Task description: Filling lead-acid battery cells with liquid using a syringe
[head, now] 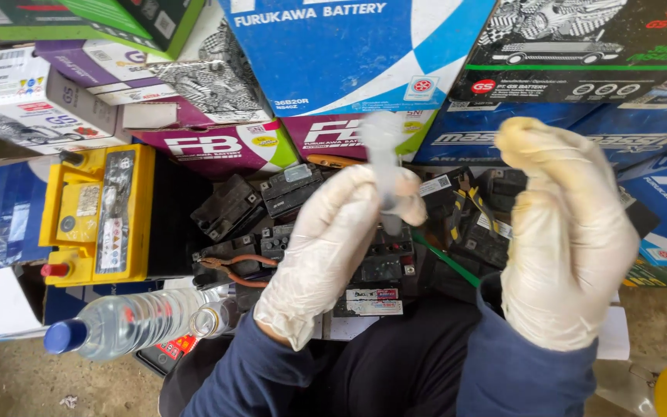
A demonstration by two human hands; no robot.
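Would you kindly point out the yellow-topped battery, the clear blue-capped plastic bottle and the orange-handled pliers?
yellow-topped battery (90,212), head view, top face.
clear blue-capped plastic bottle (129,323), head view, body.
orange-handled pliers (235,270), head view, handles.

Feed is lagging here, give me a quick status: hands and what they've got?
Left hand gloved, shut on small clear plastic piece, held up. Right hand gloved, open, empty, apart from it. Below: small black batteries, pliers, clear bottle.

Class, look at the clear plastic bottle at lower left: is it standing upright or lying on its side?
Lying on its side: the clear bottle rests lengthwise, blue cap pointing left, beside the yellow battery.
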